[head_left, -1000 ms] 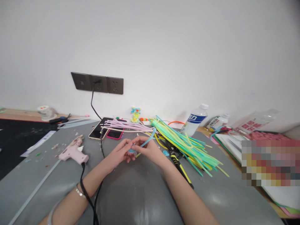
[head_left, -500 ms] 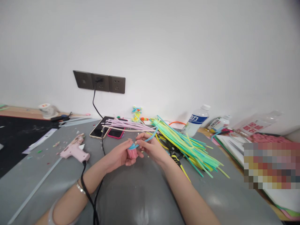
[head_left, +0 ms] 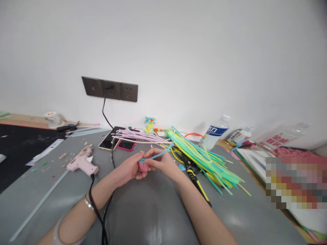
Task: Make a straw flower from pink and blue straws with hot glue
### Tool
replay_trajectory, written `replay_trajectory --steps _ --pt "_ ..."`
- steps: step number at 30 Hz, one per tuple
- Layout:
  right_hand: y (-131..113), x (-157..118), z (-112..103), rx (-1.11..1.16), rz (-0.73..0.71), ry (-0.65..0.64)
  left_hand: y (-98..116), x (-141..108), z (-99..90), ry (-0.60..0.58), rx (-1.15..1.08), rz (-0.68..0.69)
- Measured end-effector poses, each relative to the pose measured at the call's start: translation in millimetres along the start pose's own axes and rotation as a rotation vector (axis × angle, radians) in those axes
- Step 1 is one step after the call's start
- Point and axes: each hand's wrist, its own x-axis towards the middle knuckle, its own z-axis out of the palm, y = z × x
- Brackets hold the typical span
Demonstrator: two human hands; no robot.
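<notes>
Above the middle of the grey table, my left hand (head_left: 133,168) is closed around a small pink ribbed piece (head_left: 143,166), which looks like bundled pipe cleaners. My right hand (head_left: 159,162) pinches a blue pipe cleaner (head_left: 162,153) against the top of the pink piece. The blue strand's free end sticks up to the right past my right hand. My fingers hide part of the pink piece. Just right of my right forearm lie pliers with black and yellow handles (head_left: 195,180), and a small blue coil (head_left: 182,167) rests near them.
A pink glue gun (head_left: 83,165) with a black cord lies at left. Behind my hands are two phones (head_left: 108,139) and lilac pipe cleaners (head_left: 140,135). Green and yellow pipe cleaners (head_left: 204,160) spread to the right. A bottle (head_left: 214,132) leans near the wall.
The blue pipe cleaner now lies closer against the top of the pink piece, with my right fingers over it. The view has shifted slightly, and more of the pliers and the blue coil shows.
</notes>
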Motion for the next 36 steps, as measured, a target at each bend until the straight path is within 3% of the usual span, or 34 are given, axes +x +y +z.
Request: replay_trajectory --steps 4,8,14,21,29,36 --pt "1 2 -6 -0.021 0.042 0.068 -1 2 -4.8 0.039 -0.022 -0.012" --pt "0 4 -13 -0.069 -0.018 0.124 0 1 -6.8 0.065 0.04 0.072" --pt "-5 2 -20 -0.13 -0.012 0.119 2 -2 -4.8 0.111 0.362 0.288" --pt "-8 2 -21 -0.138 -0.027 0.128 1 -7 -8.2 0.219 0.477 0.485" --pt "-6 1 -22 -0.154 -0.018 0.134 6 -9 -8.4 0.199 0.588 0.477" --pt "-4 1 -17 -0.023 -0.055 0.168 2 -8 -10.6 0.228 0.595 0.471"
